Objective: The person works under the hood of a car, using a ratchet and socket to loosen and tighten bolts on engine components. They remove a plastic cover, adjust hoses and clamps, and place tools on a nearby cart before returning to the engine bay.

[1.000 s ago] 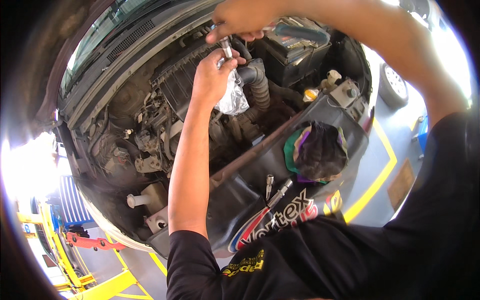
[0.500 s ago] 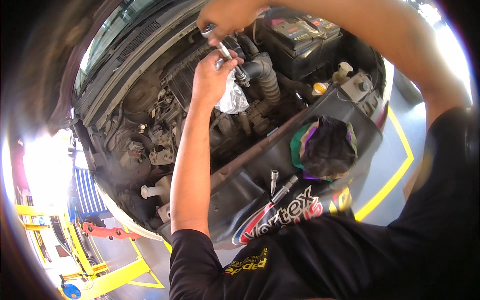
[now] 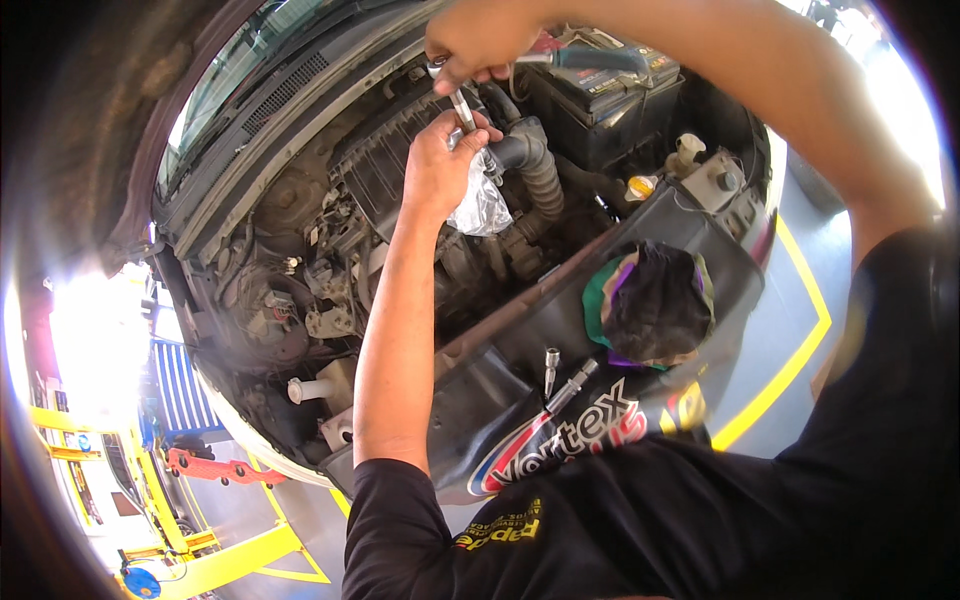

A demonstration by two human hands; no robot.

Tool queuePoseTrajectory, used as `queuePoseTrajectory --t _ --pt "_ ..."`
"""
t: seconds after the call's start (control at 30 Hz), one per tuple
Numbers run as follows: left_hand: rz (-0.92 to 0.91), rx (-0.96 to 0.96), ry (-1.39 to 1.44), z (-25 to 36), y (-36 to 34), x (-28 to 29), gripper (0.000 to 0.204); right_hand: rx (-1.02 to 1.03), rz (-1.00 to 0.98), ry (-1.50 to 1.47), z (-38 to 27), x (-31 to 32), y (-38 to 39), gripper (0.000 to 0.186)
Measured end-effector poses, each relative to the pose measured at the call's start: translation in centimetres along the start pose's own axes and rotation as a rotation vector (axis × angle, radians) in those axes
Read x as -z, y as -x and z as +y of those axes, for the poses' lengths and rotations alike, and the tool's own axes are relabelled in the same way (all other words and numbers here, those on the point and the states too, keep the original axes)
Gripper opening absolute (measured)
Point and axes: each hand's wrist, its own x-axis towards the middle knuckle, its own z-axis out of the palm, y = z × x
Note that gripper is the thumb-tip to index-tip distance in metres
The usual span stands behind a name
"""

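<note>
I grip a ratchet [image 3: 545,58] with my right hand [image 3: 478,42], its fingers wrapped over the head near the top of the engine bay. A silver extension bar [image 3: 462,106] runs down from that head into the fingers of my left hand [image 3: 440,165], which closes round it. A piece of crumpled silvery foil [image 3: 482,208] lies just right of my left hand, beside a black corrugated intake hose [image 3: 541,178]. The lower end of the bar is hidden by my left hand.
A black battery [image 3: 600,110] sits at the upper right. On the fender cover [image 3: 470,400] lie a dark cloth cap or rag [image 3: 660,300], a socket [image 3: 551,370] and a silver extension piece [image 3: 572,385]. A yellow lift [image 3: 240,550] and red part [image 3: 215,465] stand at the lower left.
Both hands stay closed on the tool. My right hand and the ratchet head moved left, then slightly back right. The view has shifted a little, with the engine bay appearing farther right.
</note>
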Motion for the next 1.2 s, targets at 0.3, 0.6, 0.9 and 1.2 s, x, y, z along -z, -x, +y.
queuePoseTrajectory --t 0.3,0.6,0.9,1.2 --pt "-0.056 0.019 0.176 -0.4 -0.9 -0.4 0.009 0.125 0.273 0.184 4.0 -1.4 0.1 0.042" --pt "-0.01 -0.002 0.158 -0.9 -0.3 -0.4 0.007 0.024 0.196 0.038 1.1 -0.8 -0.9 0.041" --pt "-0.038 0.022 0.204 0.0 -0.1 -0.4 0.007 0.061 0.281 0.169 1.2 -1.1 0.5 0.051" --pt "-0.005 0.013 0.081 -0.1 0.7 0.2 0.006 0.018 0.131 0.161 -1.6 0.7 0.9 0.042"
